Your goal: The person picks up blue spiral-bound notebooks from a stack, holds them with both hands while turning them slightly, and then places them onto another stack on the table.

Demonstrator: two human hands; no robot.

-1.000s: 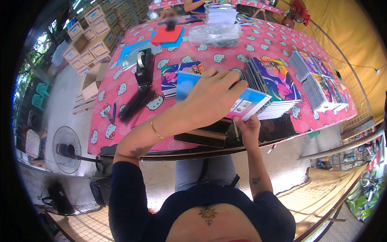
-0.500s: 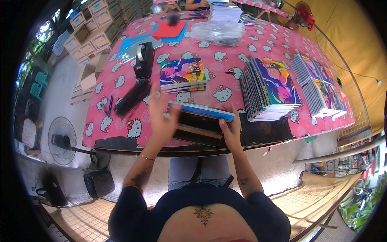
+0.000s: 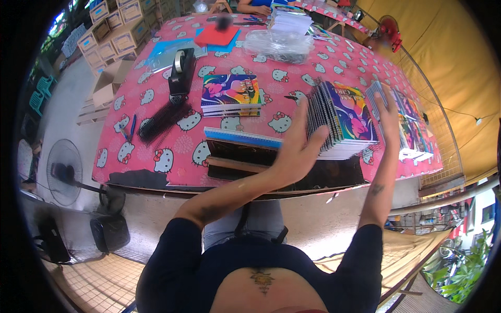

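A tall stack of spiral notebooks [image 3: 354, 112] with purple and yellow covers stands at the right of the table, black coils toward its left. My left hand [image 3: 300, 148] is at the stack's left side, fingers stretched out and thumb apart. On the right side, my right hand [image 3: 386, 112] reaches up between this stack and further notebook stacks [image 3: 415, 141], fingers extended. Whether either hand touches the stack I cannot tell. A notebook edge with a blue strip [image 3: 242, 136] rests on a dark wooden stand [image 3: 240, 152] at the table's front, its right end hidden by my left hand.
A smaller notebook pile [image 3: 230, 94] sits mid-table. Left of it are a black tape dispenser [image 3: 181, 75], loose black coils [image 3: 164, 122] and pliers [image 3: 128, 130]. Farther back lie red folders [image 3: 216, 35], clear plastic [image 3: 279, 46] and a paper stack [image 3: 289, 23], near another person's arm [image 3: 255, 9].
Both hands have left the blue-edged notebook, which now lies on the dark stand. They have moved right, to either side of the tall notebook stack.
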